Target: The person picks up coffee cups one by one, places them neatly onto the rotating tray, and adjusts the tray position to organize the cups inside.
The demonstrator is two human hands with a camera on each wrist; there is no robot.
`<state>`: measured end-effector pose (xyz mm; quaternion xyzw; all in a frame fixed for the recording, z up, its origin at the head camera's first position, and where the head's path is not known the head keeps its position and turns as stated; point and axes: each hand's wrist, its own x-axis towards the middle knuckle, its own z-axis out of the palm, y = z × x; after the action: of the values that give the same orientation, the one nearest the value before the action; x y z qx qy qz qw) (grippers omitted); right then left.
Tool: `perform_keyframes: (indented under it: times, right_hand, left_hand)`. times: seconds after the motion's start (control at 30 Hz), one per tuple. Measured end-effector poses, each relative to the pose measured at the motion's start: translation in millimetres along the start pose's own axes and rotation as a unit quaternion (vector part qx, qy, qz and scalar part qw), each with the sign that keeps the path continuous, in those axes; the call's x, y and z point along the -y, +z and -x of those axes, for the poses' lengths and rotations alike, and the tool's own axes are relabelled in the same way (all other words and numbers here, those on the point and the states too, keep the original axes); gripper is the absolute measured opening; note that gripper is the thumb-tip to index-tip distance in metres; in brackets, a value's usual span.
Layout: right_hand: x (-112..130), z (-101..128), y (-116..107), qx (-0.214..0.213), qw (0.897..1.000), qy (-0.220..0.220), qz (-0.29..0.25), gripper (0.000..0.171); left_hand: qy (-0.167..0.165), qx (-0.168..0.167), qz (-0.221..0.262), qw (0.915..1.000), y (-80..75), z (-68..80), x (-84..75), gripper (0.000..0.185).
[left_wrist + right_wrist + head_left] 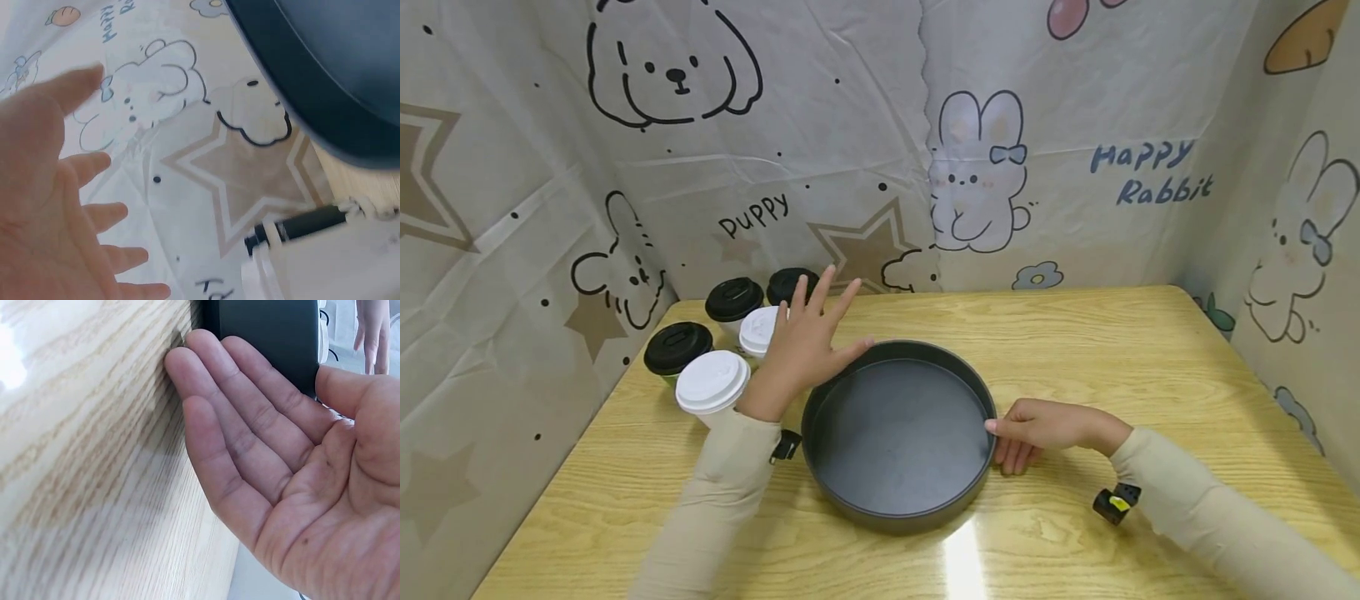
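Presently logged: one round dark baking pan [898, 433], shallow, straight-walled, sitting flat near the middle of the wooden surface [1112, 350].

Handling, as judged: rigid metal, moderate weight, smooth and likely a little slippery; it should not flex or break. Best hold looks to be the upright wall, gripped on two opposite sides.

Right hand [1037, 429]: fingers straight and relaxed, lying on the surface against the pan's right wall, thumb at the rim; it grips nothing.

Left hand [808, 342]: spread wide, raised over the pan's far left edge, holding nothing.

Adjacent stock: lidded paper cups [711, 383], some with white lids and some with black, grouped just left of the pan near the printed backdrop [1075, 167].

View notes: the head view alone gives the whole layout. The right wrist view shows the fingers [250, 406] flat beside the dark wall. The left wrist view shows an empty palm and a blurred cup edge.
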<state>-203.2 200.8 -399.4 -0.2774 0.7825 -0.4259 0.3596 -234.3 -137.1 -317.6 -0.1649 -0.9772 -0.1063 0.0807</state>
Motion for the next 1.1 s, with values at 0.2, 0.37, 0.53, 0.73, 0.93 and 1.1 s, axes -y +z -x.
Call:
perform_keyframes:
  times: [0.2,0.37,0.53,0.73,0.93,1.1]
  right_hand:
    - [-0.4,-1.0,0.9,0.002,1.0,0.0,-0.009,0.05]
    - [-0.3,-1.1,0.3,-0.002,1.0,0.006,-0.003,0.051]
    - [-1.3,-1.0,-0.8,-0.005,1.0,0.008,-0.003,0.051]
    - [-1.3,-0.3,-2.8,-0.004,1.0,0.007,-0.01,0.05]
    - [-0.3,0.9,-5.0,0.001,1.0,0.004,0.001,0.05]
    - [-2.4,-1.9,-2.5,0.006,1.0,0.004,0.004,0.051]
  left_hand:
    - [-0.007,-0.053,-0.015,0.9984,-8.3,28.2,22.7,0.075]
    - [-0.027,-0.098,-0.008,0.9948,-10.5,51.9,40.3,0.072]
    - [-0.05,-0.14,-0.01,0.9889,-8.9,72.7,55.3,0.067]
    - [-0.074,-0.15,-0.014,0.9858,-5.9,90.0,70.4,0.064]
    - [-0.098,-0.139,-0.026,0.9851,0.5,96.8,81.3,0.062]
    - [-0.115,-0.13,-0.031,0.9844,4.7,103.6,87.4,0.063]
